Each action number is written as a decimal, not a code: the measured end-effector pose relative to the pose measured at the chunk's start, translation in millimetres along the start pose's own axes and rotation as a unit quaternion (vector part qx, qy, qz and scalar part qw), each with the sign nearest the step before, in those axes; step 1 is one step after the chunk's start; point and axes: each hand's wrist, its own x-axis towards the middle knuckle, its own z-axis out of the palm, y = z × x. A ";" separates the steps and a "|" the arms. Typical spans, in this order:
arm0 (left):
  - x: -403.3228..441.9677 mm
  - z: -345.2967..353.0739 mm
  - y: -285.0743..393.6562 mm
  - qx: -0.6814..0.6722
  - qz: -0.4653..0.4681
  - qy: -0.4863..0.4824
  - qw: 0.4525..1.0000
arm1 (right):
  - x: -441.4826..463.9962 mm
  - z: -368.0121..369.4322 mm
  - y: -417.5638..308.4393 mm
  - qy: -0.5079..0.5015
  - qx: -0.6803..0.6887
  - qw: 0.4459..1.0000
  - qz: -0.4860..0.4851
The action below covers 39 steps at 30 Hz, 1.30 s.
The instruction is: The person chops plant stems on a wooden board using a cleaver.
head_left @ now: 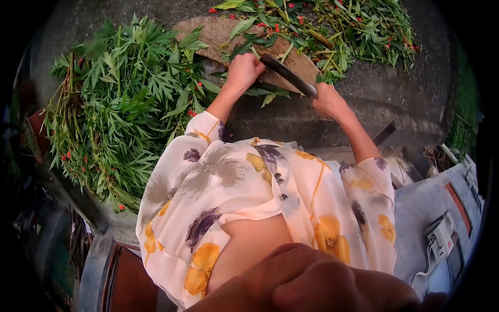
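My right hand [328, 100] is closed around the handle of a knife [288, 75], whose dark, long blade points left over a wooden chopping board [210, 34]. My left hand [244, 72] is closed at the board's near edge, just left of the blade tip. Green leafy stems [254, 52] show by its fingers, and more leaves hang below it; the grip itself is partly hidden. Cut leaves lie scattered on the board.
A big heap of leafy green plants [119, 104] with a few red flowers fills the left. Cut greens with red petals [358, 31] are spread beyond the board. All this lies on a dark stone surface [405, 93]. A white plastic item [442, 236] sits lower right.
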 end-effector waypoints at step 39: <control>12.3 3.7 46.3 0.108 0.038 0.103 0.988 | -44.2 60.2 49.1 0.204 0.378 0.900 0.075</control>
